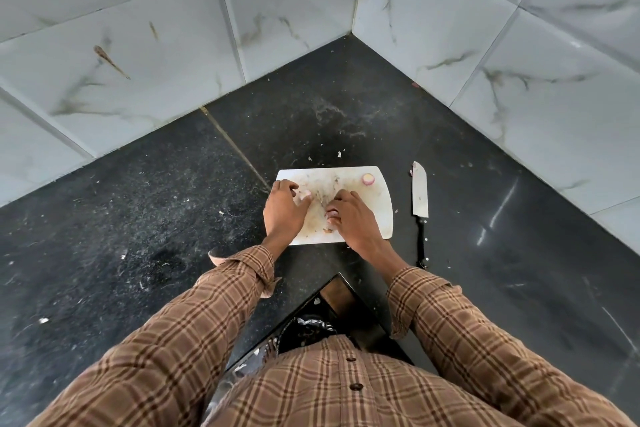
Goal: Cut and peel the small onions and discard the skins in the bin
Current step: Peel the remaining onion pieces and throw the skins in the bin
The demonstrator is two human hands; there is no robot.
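Round onion [368, 179] lies on scuffed white board [375, 208].

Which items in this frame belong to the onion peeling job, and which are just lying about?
Job:
cutting board
onion piece
knife
bin
left hand
right hand, curled on something small

Lying about:
scraps on the counter

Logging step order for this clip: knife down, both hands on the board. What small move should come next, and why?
Probably gather the loose skins on the cutting board under the left hand and right hand for the bin below. The knife lies aside, and one onion piece sits at the far edge.
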